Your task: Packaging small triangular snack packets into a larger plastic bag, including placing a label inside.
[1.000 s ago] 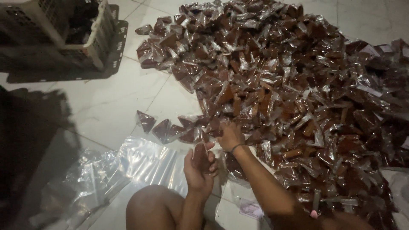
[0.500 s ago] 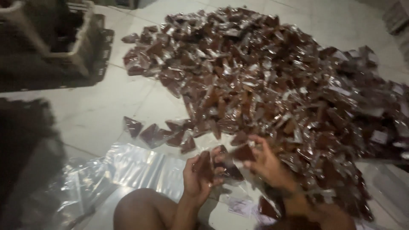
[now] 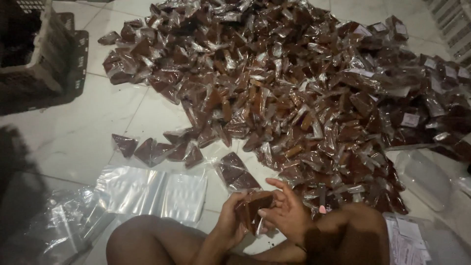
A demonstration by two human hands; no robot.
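Observation:
My left hand [image 3: 230, 221] and my right hand [image 3: 284, 211] meet just above my knees, both closed around one small clear packet of brown filling [image 3: 252, 208]. A second dark packet [image 3: 235, 172] lies on the white tile floor just beyond my fingers. A huge heap of the same brown packets [image 3: 304, 83] spreads over the floor ahead and to the right. A short row of several packets [image 3: 157, 149] lies apart on the left of the heap.
Empty clear plastic bags [image 3: 152, 191] lie flat on the floor to my left, with more crumpled plastic [image 3: 54, 230] nearer. A dark and pale plastic crate [image 3: 39, 59] stands at the far left. Labels or papers [image 3: 407, 240] lie by my right knee.
My right hand pulled back from the edge of the heap with a packet and came in to meet my left hand; both now hold it close to my knees.

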